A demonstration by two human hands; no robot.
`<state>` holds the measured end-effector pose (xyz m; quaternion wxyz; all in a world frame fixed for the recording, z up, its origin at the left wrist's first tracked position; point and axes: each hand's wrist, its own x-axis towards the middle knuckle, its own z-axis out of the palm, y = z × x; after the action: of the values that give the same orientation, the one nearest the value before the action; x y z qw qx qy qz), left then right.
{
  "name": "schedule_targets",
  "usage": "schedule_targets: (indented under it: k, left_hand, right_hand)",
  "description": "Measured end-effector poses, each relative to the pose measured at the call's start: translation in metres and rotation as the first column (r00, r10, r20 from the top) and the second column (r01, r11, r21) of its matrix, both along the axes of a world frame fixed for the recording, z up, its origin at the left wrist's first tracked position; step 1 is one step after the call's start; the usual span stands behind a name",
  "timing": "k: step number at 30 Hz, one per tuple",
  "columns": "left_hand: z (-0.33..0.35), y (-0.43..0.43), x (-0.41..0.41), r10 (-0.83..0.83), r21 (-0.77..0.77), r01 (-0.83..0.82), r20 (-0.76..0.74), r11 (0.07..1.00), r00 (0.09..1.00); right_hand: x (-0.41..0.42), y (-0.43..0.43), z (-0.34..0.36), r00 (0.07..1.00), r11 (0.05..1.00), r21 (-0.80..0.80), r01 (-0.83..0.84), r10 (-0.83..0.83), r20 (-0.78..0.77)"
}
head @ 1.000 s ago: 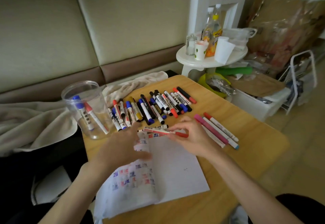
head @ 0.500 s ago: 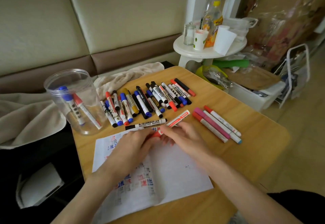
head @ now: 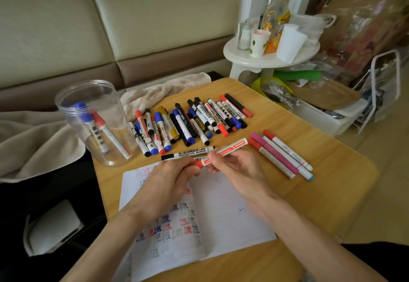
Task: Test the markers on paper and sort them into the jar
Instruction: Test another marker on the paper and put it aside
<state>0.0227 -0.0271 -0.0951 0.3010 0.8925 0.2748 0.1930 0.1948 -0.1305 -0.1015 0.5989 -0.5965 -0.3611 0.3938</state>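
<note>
1. Fingers (head: pixel 213 157) of the right hand (head: pixel 239 171) pinch the white barrel of a red marker (head: pixel 232 146) near its middle; thumb and forefinger close tightly on it.
2. Fingers (head: pixel 188 169) of the left hand (head: pixel 168 179) curl round the red cap end of the same marker; whether the cap is seated or loosened I cannot tell.
3. Both hands meet at centre frame, just above the paper (head: pixel 232 215); the marker is held off the counter (head: pixel 332 182), tilted, its labelled end pointing to the upper right.
4. Just beyond the knuckles lies a black whiteboard marker (head: pixel 190 152); it rests flat on the counter, black cap to the left.
5. Under the wrists, in the lower centre, the paper lies flat; its left part carries red, blue and dark test marks, its right part only a few small dark dots.
6. Above centre lies a row of markers (head: pixel 190 122), side by side and partly overlapping; caps show red, blue, black and one gold.
7. Right of centre lie four slim pens (head: pixel 281 155), touching side by side; one is pink, two have red caps, one has a pale blue tip.
8. At the left of the frame stands the jar (head: pixel 95 148), clear, upright and open-topped, at the counter's far corner; inside lean a blue-capped marker (head: pixel 88 122) and a red-capped marker (head: pixel 110 135).
9. Left of the counter spreads a beige blanket (head: pixel 26 144); in the upper right a white side table (head: pixel 270 58) carries cups and bottles.
</note>
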Motion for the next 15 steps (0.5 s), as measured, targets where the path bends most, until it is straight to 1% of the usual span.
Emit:
schedule_targets:
  k: [3, 7, 12, 14, 15]
  left_hand:
    - [0.0011, 0.0024, -0.0015, -0.007, -0.027, 0.007, -0.015, 1.000, 1.000]
    - [0.0052, 0.0046, -0.0017, -0.057, -0.080, 0.054, -0.040, 0.995, 0.998]
    - [0.0069, 0.0098, -0.0019, -0.092, -0.143, 0.088, -0.019, 0.986, 0.996]
    - [0.0036, 0.0101, 0.0004, -0.060, -0.108, 0.057, -0.024, 0.992, 0.998]
    - [0.0017, 0.0092, 0.0019, -0.032, -0.064, 0.032, -0.011, 0.997, 0.999]
  right_hand:
    - [0.0024, -0.0006, 0.0011, 0.999, 0.999, 0.026, -0.031, 0.030, 0.020]
    - [0.0061, -0.0016, 0.0020, 0.996, 0.997, 0.049, -0.065, 0.063, 0.056]
    - [0.0057, -0.0002, 0.0041, 0.997, 0.995, 0.069, -0.079, 0.077, 0.032]
    - [0.0040, 0.0021, 0.0026, 0.999, 0.997, 0.065, -0.051, 0.051, 0.008]
    - [0.0026, 0.0037, 0.0012, 0.999, 0.998, 0.063, -0.027, 0.029, -0.021]
